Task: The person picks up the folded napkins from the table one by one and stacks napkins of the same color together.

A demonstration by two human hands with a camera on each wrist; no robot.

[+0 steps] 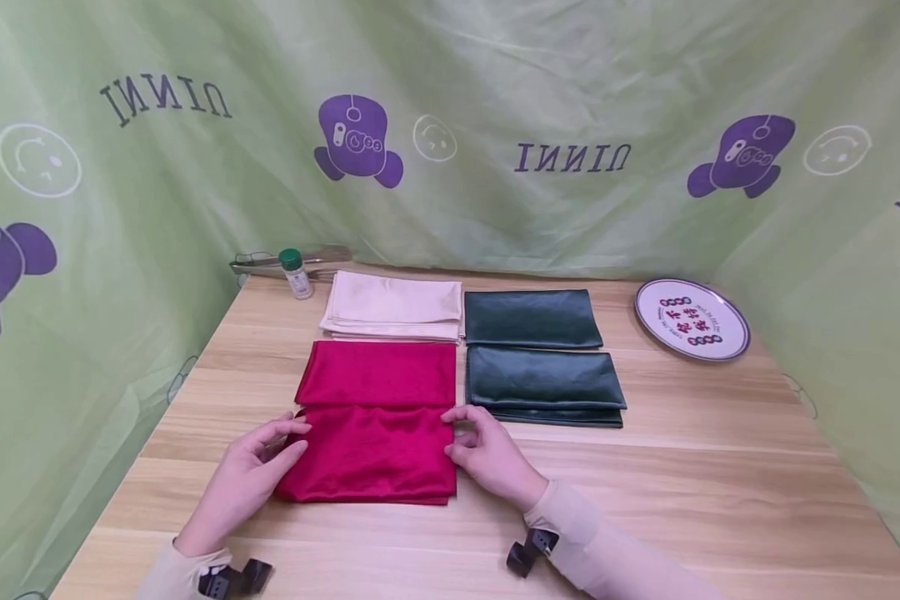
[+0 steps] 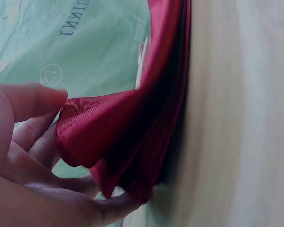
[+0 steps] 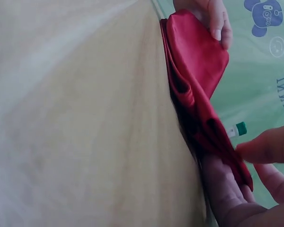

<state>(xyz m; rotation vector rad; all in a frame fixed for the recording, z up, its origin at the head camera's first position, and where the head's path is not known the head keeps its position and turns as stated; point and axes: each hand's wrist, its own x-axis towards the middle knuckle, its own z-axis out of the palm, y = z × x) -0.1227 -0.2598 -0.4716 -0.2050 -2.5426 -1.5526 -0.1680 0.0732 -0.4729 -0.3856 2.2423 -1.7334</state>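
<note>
A folded red satin cloth point(image 1: 375, 458) lies at the front of the table, its left end raised off the wood. At that end, my left hand point(image 1: 251, 471) grips the loose edge; in the left wrist view its layers point(image 2: 99, 127) hang apart between the fingers. My right hand point(image 1: 495, 458) pinches the right edge, and the right wrist view shows some fingers point(image 3: 222, 184) tucked under the cloth with another on top. Just behind lies a flat folded red section point(image 1: 378, 372); whether it joins the front cloth cannot be told.
Two folded dark green cloths point(image 1: 532, 319) lie on the right, one behind the other. A folded pale pink cloth point(image 1: 397, 300) sits at the back, near a green-capped shaker point(image 1: 296, 273) and metal tongs point(image 1: 262, 265). A printed plate point(image 1: 648, 304) stands at the back right. Green curtains point(image 1: 495, 217) enclose the table.
</note>
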